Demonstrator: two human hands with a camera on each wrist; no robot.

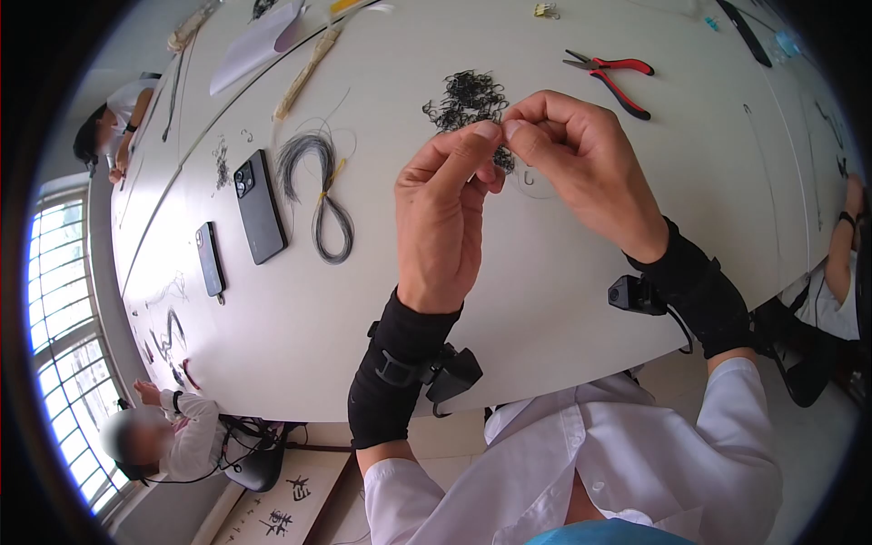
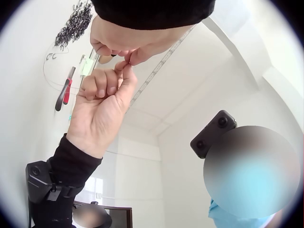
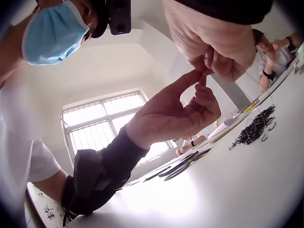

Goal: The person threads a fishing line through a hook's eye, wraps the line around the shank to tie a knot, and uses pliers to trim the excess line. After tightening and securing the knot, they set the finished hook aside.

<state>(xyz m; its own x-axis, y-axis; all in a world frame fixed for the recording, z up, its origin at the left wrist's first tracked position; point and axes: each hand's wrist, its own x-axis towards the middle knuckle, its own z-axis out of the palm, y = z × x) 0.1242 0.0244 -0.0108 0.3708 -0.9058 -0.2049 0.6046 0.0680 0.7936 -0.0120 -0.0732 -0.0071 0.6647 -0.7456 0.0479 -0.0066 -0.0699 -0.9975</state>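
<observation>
Both hands meet fingertip to fingertip above the table. My left hand point(image 1: 440, 213) pinches between thumb and index finger, and my right hand point(image 1: 595, 168) does the same against it. A fine fishing line point(image 2: 44, 71) makes a wide loop near the hands in the left wrist view. What lies between the fingertips is tiny and mostly hidden; I cannot tell whether a hook is there with the line. Behind the fingers is a heap of small black fish hooks point(image 1: 465, 95), partly covered by them. One loose hook point(image 1: 529, 179) lies just below the heap.
Red-handled pliers point(image 1: 627, 65) lie beyond my right hand. Leftward are a tied coil of grey line point(image 1: 292, 165), a large phone point(image 1: 261, 213), a smaller phone point(image 1: 210, 261) and a pale bundle point(image 1: 309, 73). Other people point(image 1: 186, 422) sit around the table point(image 1: 545, 309).
</observation>
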